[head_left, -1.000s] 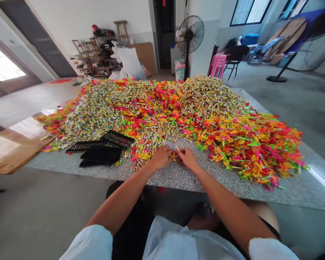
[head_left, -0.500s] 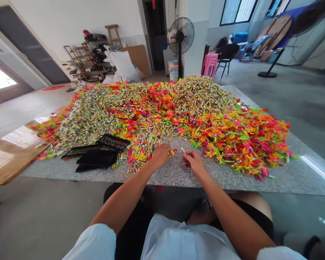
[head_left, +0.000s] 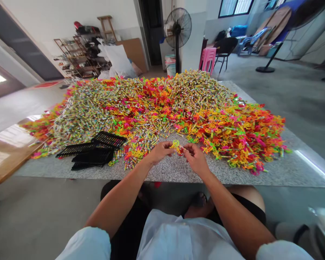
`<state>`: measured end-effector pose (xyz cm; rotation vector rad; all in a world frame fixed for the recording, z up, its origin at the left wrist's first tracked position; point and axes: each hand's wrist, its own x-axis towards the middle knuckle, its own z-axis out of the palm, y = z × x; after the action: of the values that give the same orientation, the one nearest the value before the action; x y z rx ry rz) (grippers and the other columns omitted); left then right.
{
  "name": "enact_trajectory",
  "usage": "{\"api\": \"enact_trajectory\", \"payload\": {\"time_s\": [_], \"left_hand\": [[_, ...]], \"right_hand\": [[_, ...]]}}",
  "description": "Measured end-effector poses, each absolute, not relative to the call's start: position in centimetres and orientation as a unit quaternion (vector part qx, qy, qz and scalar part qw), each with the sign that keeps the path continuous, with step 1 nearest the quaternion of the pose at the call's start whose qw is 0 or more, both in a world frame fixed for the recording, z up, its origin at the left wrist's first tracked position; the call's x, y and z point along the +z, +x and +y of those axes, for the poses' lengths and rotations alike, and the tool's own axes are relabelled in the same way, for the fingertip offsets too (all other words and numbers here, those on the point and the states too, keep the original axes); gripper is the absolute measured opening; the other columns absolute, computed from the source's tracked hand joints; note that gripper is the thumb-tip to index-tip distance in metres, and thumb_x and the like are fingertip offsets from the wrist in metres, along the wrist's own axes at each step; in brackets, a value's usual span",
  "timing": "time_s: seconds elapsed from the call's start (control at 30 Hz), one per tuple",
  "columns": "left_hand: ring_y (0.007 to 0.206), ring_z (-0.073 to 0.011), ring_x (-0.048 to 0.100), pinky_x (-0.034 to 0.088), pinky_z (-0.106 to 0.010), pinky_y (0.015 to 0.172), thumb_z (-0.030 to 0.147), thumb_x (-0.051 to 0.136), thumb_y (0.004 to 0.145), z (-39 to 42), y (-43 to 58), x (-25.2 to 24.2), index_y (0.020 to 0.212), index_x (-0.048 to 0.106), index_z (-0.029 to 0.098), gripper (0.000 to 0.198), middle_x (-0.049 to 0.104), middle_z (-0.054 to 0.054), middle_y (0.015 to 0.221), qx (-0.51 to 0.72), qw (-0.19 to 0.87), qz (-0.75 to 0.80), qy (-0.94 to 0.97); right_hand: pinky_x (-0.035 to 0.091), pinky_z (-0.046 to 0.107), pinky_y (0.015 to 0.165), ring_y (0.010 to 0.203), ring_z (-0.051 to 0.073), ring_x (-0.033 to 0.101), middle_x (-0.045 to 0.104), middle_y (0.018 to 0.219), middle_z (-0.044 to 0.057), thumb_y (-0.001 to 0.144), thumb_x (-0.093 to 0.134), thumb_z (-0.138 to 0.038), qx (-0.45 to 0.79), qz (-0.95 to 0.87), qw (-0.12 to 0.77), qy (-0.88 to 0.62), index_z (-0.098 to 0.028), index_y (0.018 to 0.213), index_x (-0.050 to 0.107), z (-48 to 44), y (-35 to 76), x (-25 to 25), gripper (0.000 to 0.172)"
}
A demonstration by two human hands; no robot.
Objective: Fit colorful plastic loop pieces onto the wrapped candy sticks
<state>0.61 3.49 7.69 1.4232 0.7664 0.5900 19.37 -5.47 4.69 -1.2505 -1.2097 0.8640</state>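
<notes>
A seated person's left hand (head_left: 160, 152) and right hand (head_left: 197, 159) meet just above the granite desk (head_left: 178, 172), both pinching a yellow plastic ring (head_left: 175, 143). Beyond them spreads a vast heap of neon rings and small tubes (head_left: 157, 104). Black trays (head_left: 93, 151) lie stacked to the left; a standing fan (head_left: 178, 23) rises behind.

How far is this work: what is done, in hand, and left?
Done: no finished pieces show apart; black trays lie stacked. In hand: left hand and right hand pinch a yellow ring piece. Left: a huge pile of tubes and rings covers the table.
</notes>
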Motion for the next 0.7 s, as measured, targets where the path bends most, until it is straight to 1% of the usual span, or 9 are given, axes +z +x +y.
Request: {"api": "enact_trajectory", "payload": {"time_s": [0.07,0.1,0.13,0.2,0.37,0.5,0.6,0.7], "left_hand": [[0.088,-0.0166,0.068,0.054,-0.029,0.078,0.035,0.078,0.077,3.1,0.5,7.6,0.099,0.064,0.016,0.032,0.07,-0.008,0.103,0.282,0.712,0.317,0.559],[0.092,-0.019,0.069,0.055,-0.033,0.082,0.036,0.077,0.078,2.9,0.4,7.5,0.101,0.063,0.017,0.033,0.07,-0.009,0.106,0.283,0.736,0.307,0.533],[0.093,-0.0205,0.07,0.056,-0.036,0.083,0.037,0.076,0.08,2.7,0.4,7.5,0.102,0.061,0.017,0.033,0.07,-0.01,0.106,0.282,0.751,0.302,0.515],[0.087,-0.0204,0.07,0.057,-0.039,0.082,0.038,0.074,0.082,2.4,0.4,7.4,0.102,0.06,0.017,0.033,0.071,-0.01,0.099,0.276,0.761,0.3,0.504],[0.072,-0.0147,0.066,0.057,-0.035,0.076,0.041,0.068,0.085,2.1,0.8,7.8,0.091,0.059,0.017,0.027,0.066,-0.003,0.081,0.3,0.7,0.325,0.56],[0.072,-0.0143,0.064,0.057,-0.032,0.07,0.046,0.063,0.087,1.7,1.1,8.5,0.091,0.056,0.017,0.03,0.064,-0.002,0.08,0.297,0.665,0.339,0.596],[0.073,-0.0141,0.063,0.057,-0.029,0.066,0.049,0.062,0.087,1.4,1.3,8.8,0.093,0.056,0.018,0.033,0.061,-0.002,0.079,0.294,0.65,0.353,0.605],[0.07,-0.0128,0.061,0.056,-0.027,0.063,0.049,0.061,0.088,1.3,1.5,8.8,0.091,0.055,0.018,0.032,0.06,-0.001,0.076,0.295,0.625,0.369,0.622]], "right_hand": [[0.049,0.027,0.058,0.071,0.016,0.063,0.069,0.088,0.003,0.092,0.061,-0.042,0.399,-0.51,0.561,-0.516,-0.022,0.104,0.061,-5.6,19.4,4.7,0.023],[0.048,0.026,0.056,0.069,0.016,0.062,0.068,0.086,0.003,0.092,0.061,-0.042,0.414,-0.506,0.56,-0.508,-0.022,0.104,0.061,-5.6,19.4,4.8,0.023],[0.048,0.026,0.054,0.066,0.015,0.061,0.068,0.083,0.002,0.092,0.061,-0.042,0.431,-0.501,0.562,-0.498,-0.022,0.104,0.062,-5.6,19.4,4.9,0.024],[0.047,0.026,0.052,0.063,0.015,0.06,0.068,0.081,0.002,0.092,0.061,-0.043,0.46,-0.488,0.568,-0.476,-0.021,0.106,0.063,-5.5,19.4,5.2,0.026],[0.047,0.027,0.051,0.057,0.013,0.058,0.069,0.079,0.003,0.091,0.062,-0.046,0.515,-0.442,0.597,-0.427,-0.02,0.109,0.066,-5.4,19.3,5.5,0.032],[0.047,0.026,0.05,0.057,0.013,0.057,0.069,0.082,0.003,0.089,0.063,-0.048,0.53,-0.398,0.621,-0.419,-0.021,0.11,0.067,-5.5,19.1,5.3,0.034],[0.048,0.027,0.051,0.058,0.013,0.059,0.07,0.084,0.004,0.088,0.064,-0.05,0.526,-0.408,0.606,-0.436,-0.021,0.112,0.068,-5.6,19.0,5.3,0.037],[0.049,0.028,0.052,0.056,0.013,0.058,0.069,0.08,0.003,0.089,0.062,-0.05,0.51,-0.43,0.598,-0.444,-0.02,0.112,0.068,-5.7,19.0,5.4,0.038]]}}
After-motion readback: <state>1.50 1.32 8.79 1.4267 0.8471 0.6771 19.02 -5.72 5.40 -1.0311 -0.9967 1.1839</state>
